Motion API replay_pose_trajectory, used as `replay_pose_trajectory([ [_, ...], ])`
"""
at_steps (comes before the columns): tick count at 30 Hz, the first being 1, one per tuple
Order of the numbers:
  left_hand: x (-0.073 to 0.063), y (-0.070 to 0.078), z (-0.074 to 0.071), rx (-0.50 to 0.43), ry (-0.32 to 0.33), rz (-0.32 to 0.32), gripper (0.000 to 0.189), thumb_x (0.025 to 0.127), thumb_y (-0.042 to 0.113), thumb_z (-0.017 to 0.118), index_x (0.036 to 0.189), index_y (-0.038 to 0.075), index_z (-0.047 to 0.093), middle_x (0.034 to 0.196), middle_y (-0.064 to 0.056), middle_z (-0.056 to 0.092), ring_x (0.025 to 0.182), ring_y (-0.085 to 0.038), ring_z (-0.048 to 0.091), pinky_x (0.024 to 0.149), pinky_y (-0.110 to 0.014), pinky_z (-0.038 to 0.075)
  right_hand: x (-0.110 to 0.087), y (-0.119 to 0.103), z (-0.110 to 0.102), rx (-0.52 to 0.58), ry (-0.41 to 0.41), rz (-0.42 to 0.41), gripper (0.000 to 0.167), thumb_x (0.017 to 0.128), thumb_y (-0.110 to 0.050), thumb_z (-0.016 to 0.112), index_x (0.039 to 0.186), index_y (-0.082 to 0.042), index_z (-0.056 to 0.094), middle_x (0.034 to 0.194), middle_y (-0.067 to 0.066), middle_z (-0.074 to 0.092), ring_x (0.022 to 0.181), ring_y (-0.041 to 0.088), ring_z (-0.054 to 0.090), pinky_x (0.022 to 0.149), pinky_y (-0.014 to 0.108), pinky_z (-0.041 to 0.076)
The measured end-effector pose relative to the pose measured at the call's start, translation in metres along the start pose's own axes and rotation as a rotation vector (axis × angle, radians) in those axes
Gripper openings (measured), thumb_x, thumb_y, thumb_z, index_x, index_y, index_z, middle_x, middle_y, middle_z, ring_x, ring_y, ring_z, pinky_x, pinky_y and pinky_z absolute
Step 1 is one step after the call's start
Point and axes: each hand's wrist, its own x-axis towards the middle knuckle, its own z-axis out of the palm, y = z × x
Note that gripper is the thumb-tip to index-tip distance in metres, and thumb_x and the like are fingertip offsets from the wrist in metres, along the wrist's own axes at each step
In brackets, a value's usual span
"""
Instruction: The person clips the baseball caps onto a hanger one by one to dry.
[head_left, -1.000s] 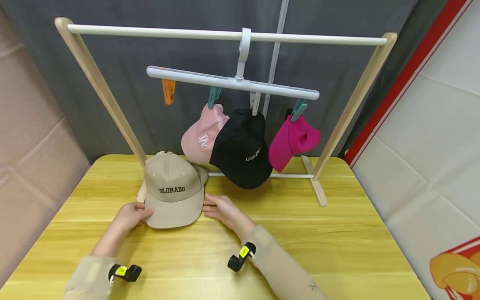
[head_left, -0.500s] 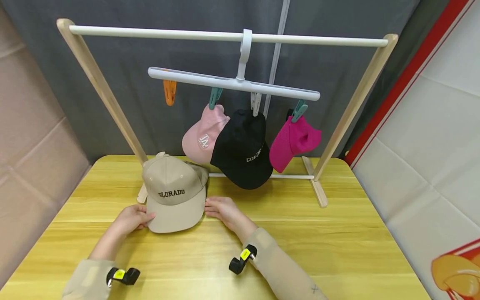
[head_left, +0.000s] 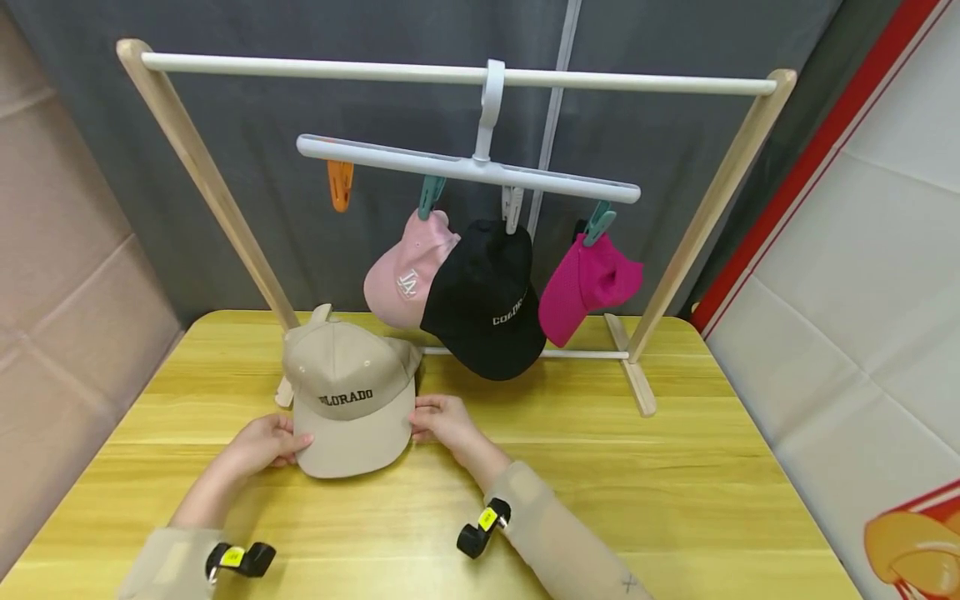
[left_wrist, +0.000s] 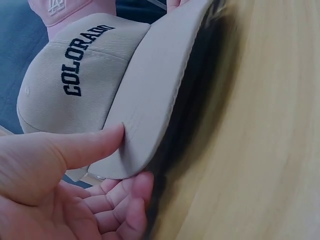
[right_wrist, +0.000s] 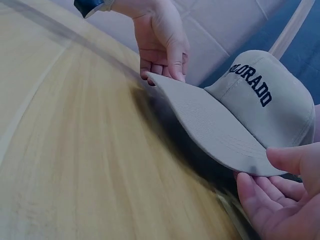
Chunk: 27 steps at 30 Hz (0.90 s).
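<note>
A beige baseball cap [head_left: 333, 354] lettered COLORADO is at the left of the table, its brim toward me. My left hand [head_left: 262, 446] pinches the brim's left side; in the left wrist view the thumb lies on top of the brim [left_wrist: 150, 85] with the fingers beneath. My right hand [head_left: 448, 427] pinches the opposite side, thumb above and fingers under, as the right wrist view shows at the brim [right_wrist: 205, 120]. The brim's front edge stands off the wooden tabletop, with dark shadow below it. The cap's underside is hidden.
Behind stands a wooden rack with a white bar [head_left: 315, 68]. From its white hanger [head_left: 465, 169] hang a pink cap [head_left: 397, 287], a black cap [head_left: 483, 308] and a magenta cap [head_left: 588, 283], held by clips. An orange clip [head_left: 341, 185] at the hanger's left holds nothing.
The beige cap has come slightly toward me, with both hands moving along at its brim. The hanging caps keep their places.
</note>
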Motion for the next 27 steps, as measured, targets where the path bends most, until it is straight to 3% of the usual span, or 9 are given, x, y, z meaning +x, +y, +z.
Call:
replay_pose_trajectory([
  [9,-0.005,-0.003,0.0,-0.034,-0.038,0.001,0.031,0.093,0.016,0.064,0.101,-0.011,0.05,0.075,-0.005,0.061,0.069,-0.017,0.057,0.062,-0.03,0.05,-0.006,-0.002,0.008,-0.085,-0.003,-0.014,0.047,0.086,0.003,0.067,0.129,0.006,0.05,0.088,0.011,0.065,0.062,0.017,0.058,0.055,0.03,0.053],
  [15,-0.006,-0.005,-0.002,-0.071,-0.068,0.009,0.05,0.092,0.016,0.066,0.118,-0.016,0.037,0.078,-0.006,0.064,0.071,-0.019,0.059,0.065,-0.034,0.051,-0.009,-0.004,0.011,-0.09,-0.001,-0.028,0.053,0.084,0.006,0.068,0.132,0.0,0.047,0.081,0.011,0.065,0.056,0.017,0.057,0.05,0.031,0.052],
  [21,-0.007,-0.006,-0.003,-0.09,-0.073,0.054,0.054,0.09,0.016,0.068,0.118,-0.013,0.033,0.076,-0.006,0.064,0.071,-0.021,0.06,0.064,-0.035,0.051,-0.014,-0.012,0.014,-0.105,-0.012,-0.08,0.051,0.083,0.01,0.066,0.129,0.002,0.045,0.072,0.006,0.06,0.053,0.018,0.055,0.054,0.039,0.053],
  [24,-0.009,-0.006,-0.003,-0.096,-0.072,0.07,0.055,0.089,0.015,0.069,0.118,-0.013,0.033,0.076,-0.007,0.064,0.07,-0.021,0.06,0.064,-0.035,0.052,-0.025,-0.024,0.017,-0.12,-0.011,-0.11,0.048,0.083,0.012,0.065,0.126,0.005,0.045,0.07,0.007,0.058,0.051,0.017,0.053,0.054,0.04,0.053],
  [27,-0.012,-0.004,-0.005,-0.092,-0.072,0.081,0.056,0.089,0.014,0.069,0.119,-0.014,0.032,0.076,-0.007,0.064,0.07,-0.021,0.06,0.064,-0.035,0.052,-0.024,-0.023,0.017,-0.123,-0.008,-0.121,0.046,0.082,0.012,0.066,0.123,0.004,0.046,0.07,0.007,0.058,0.049,0.017,0.05,0.052,0.037,0.052],
])
